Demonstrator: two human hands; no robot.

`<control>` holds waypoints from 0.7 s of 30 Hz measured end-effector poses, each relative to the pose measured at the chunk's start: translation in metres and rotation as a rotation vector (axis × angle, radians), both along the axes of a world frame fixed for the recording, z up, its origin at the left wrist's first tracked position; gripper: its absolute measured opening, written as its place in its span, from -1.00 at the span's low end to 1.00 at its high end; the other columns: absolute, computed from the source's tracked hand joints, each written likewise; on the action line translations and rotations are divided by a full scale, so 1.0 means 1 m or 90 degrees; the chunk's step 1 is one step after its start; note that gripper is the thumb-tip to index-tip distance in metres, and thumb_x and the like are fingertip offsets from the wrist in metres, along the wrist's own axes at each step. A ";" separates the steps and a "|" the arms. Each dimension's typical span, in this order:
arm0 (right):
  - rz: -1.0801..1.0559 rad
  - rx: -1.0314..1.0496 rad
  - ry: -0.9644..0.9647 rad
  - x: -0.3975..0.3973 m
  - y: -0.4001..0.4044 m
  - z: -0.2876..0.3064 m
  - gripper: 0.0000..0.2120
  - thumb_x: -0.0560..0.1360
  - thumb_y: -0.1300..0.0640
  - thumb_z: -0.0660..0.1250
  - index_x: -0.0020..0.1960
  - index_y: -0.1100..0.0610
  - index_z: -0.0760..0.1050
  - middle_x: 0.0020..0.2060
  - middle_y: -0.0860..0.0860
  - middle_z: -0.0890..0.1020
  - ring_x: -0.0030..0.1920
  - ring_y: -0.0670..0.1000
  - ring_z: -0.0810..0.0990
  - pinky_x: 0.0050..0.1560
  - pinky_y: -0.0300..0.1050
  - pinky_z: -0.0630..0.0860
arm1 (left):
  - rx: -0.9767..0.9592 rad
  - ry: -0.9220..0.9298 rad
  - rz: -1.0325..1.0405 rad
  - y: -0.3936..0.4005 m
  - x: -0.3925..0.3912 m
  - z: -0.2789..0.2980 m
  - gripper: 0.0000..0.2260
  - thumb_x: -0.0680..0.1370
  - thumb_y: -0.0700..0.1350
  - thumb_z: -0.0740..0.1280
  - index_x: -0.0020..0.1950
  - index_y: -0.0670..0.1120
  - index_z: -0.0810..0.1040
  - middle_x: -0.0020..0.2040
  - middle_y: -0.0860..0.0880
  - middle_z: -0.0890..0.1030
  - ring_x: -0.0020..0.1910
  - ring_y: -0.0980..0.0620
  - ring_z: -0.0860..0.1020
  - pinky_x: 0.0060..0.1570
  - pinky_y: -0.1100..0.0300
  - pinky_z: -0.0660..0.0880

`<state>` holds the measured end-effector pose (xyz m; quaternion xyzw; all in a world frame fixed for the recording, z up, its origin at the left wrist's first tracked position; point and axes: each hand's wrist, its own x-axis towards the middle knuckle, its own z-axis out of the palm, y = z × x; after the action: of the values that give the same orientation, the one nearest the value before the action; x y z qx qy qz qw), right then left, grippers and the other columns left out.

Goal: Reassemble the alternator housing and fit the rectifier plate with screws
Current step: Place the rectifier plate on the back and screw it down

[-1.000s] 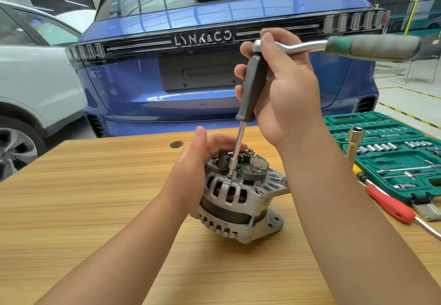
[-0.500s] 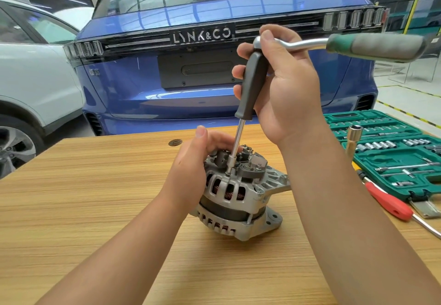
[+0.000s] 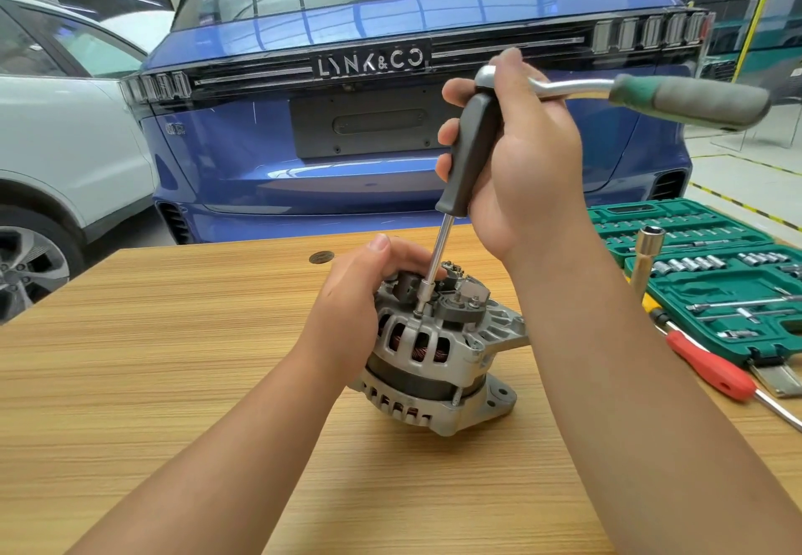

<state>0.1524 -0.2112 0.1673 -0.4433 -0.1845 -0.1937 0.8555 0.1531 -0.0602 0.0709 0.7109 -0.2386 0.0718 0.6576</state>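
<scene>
Setting: workshop bay; wooden table (image 3: 130, 381), two parked cars behind, one blue car (image 3: 390, 142) at 12 o'clock and one white car (image 3: 65, 142) at 10 o'clock.
Right hand (image 3: 520, 164): fingers curled round the black handle of one driver (image 3: 471, 155); a ratchet (image 3: 677, 96) sits on the handle top, its grip pointing to 3 o'clock.
Driver tip: down on a screw at the top rim of the alternator (image 3: 434, 350); screw head too small to read.
Left hand (image 3: 360, 294): fingers wrapped over the alternator's top from 9 o'clock, steadying it.
Alternator: one, table centre, upright, dark plate on top.
Step (judged): tightening a plate screw.
Next (judged): keep the shaft square, hold the body against twist.
Count: one green socket case (image 3: 716, 290) at 3 o'clock; one red screwdriver (image 3: 707, 363) beside it.
</scene>
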 end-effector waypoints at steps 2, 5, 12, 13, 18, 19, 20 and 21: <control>-0.022 0.018 -0.011 0.003 0.000 -0.001 -0.76 0.72 -0.02 0.13 0.07 0.15 0.39 -0.14 0.07 0.65 -0.35 -0.01 0.52 -0.37 -0.12 0.45 | -0.005 0.008 -0.001 0.000 0.000 -0.001 -0.54 0.59 0.23 0.08 -0.02 0.03 0.71 0.01 -0.12 0.72 0.09 -0.17 0.66 0.25 -0.40 0.44; -0.050 0.047 -0.024 0.007 -0.006 0.000 -0.73 0.73 -0.02 0.09 0.06 0.18 0.37 -0.15 0.08 0.66 -0.37 0.00 0.49 -0.40 -0.13 0.42 | -0.027 0.028 -0.007 0.001 0.000 -0.001 -0.54 0.57 0.23 0.10 -0.03 0.01 0.71 0.00 -0.14 0.72 0.07 -0.17 0.66 0.24 -0.38 0.47; -0.046 0.078 -0.015 0.009 -0.016 0.001 -0.73 0.73 -0.03 0.10 0.02 0.14 0.39 -0.16 0.08 0.66 -0.38 0.00 0.49 -0.42 -0.15 0.41 | -0.029 0.043 -0.014 0.002 0.000 -0.002 -0.56 0.58 0.22 0.10 -0.01 0.03 0.71 0.05 -0.12 0.73 0.09 -0.15 0.68 0.16 -0.25 0.54; -0.038 0.081 -0.014 0.009 -0.015 0.001 -0.73 0.73 -0.03 0.10 0.01 0.14 0.40 -0.16 0.08 0.67 -0.38 0.00 0.49 -0.42 -0.16 0.40 | -0.026 0.042 -0.010 0.002 0.000 -0.002 -0.56 0.58 0.23 0.10 -0.01 0.04 0.71 0.05 -0.11 0.73 0.09 -0.13 0.69 0.16 -0.23 0.54; -0.048 0.074 -0.020 0.009 -0.015 0.000 -0.73 0.73 -0.03 0.09 0.02 0.14 0.40 -0.14 0.08 0.66 -0.38 -0.01 0.50 -0.42 -0.16 0.40 | -0.026 0.022 0.005 0.001 -0.002 -0.002 -0.57 0.60 0.21 0.09 0.02 0.07 0.71 0.13 -0.08 0.72 0.18 -0.11 0.66 0.28 -0.30 0.47; -0.051 0.077 -0.023 0.009 -0.015 0.001 -0.73 0.73 -0.03 0.08 0.02 0.14 0.40 -0.14 0.08 0.67 -0.39 -0.01 0.50 -0.42 -0.16 0.40 | -0.030 0.018 0.007 0.001 -0.002 -0.002 -0.58 0.61 0.19 0.09 0.01 0.06 0.72 0.13 -0.08 0.72 0.20 -0.11 0.65 0.29 -0.31 0.46; -0.053 0.082 -0.025 0.009 -0.016 0.001 -0.72 0.73 -0.03 0.08 0.02 0.14 0.40 -0.15 0.07 0.67 -0.38 -0.01 0.50 -0.42 -0.16 0.40 | -0.033 0.015 0.010 0.001 -0.002 -0.003 -0.58 0.63 0.17 0.09 0.01 0.05 0.72 0.13 -0.09 0.72 0.21 -0.11 0.65 0.30 -0.30 0.45; -0.056 0.089 -0.027 0.008 -0.017 0.002 -0.72 0.73 -0.03 0.08 0.02 0.14 0.40 -0.15 0.07 0.67 -0.38 -0.01 0.50 -0.42 -0.16 0.40 | -0.035 0.011 0.014 0.001 -0.002 -0.003 -0.58 0.65 0.14 0.08 0.01 0.04 0.72 0.13 -0.09 0.72 0.21 -0.10 0.65 0.31 -0.30 0.45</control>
<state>0.1607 -0.2284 0.1692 -0.3861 -0.1689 -0.2529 0.8709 0.1507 -0.0595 0.0679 0.6960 -0.2227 0.0792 0.6781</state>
